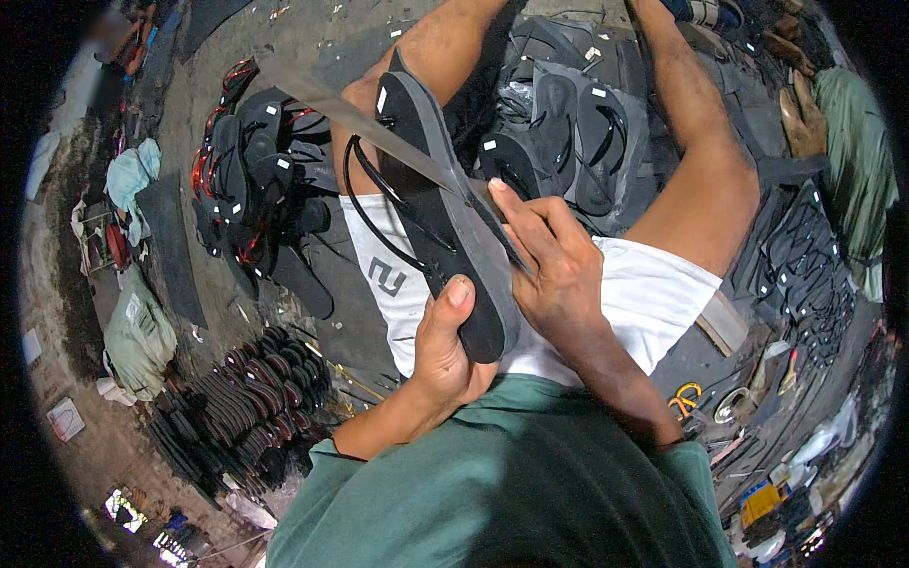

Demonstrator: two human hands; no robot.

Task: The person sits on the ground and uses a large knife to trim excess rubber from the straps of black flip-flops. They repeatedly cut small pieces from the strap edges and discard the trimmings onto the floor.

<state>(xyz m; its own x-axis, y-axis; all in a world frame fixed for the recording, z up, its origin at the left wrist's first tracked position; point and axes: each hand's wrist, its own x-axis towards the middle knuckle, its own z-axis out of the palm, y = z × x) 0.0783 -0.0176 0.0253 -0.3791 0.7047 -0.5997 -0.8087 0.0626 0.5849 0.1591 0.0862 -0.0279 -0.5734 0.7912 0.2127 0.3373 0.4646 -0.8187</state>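
Note:
My left hand [449, 336] grips a black flip-flop [481, 284] at its heel end, with the thumb on the footbed. The sandal stands tilted with its toe away from me; its glossy black straps [386, 194] and grey sole edge show. My right hand [561, 260] is closed at the sandal's right side, the index finger stretched out. From there a long, flat knife blade [346, 112] runs up and left across the sandal. The knife's handle is hidden in the hand. A dark strip lies between the right fingers and the sole edge; I cannot tell what it is.
Black flip-flops [598, 142] lie between my bare legs. A heap of sandals with black and red straps [251, 161] is on the left. Stacked soles [251, 402] stand at the lower left. More straps [795, 270] and orange-handled scissors [684, 401] are on the right.

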